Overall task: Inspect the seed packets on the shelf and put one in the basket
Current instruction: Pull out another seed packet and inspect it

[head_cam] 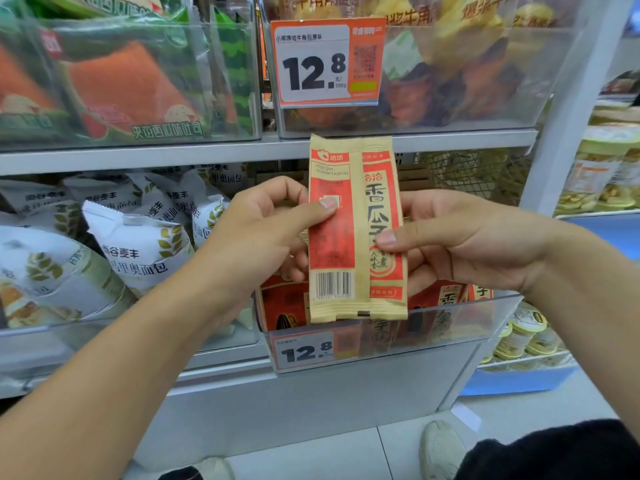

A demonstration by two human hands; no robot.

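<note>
Two tan and red seed packets are held upright side by side in front of the shelf. My left hand [273, 226] pinches the left seed packet [334, 258], whose back with a barcode faces me. My right hand [460, 240] pinches the right seed packet [382, 233], which shows its front with large black characters. Below them a clear bin [450, 327] holds more packets of the same kind. No basket is in view.
White bread bags [138, 247] fill the bin to the left. Above, clear bins hold watermelon-print packs [131, 88] and pastries behind a 12.8 price tag [327, 62]. Jars [602, 168] stand on shelves at the right. My shoe [441, 448] is on the floor below.
</note>
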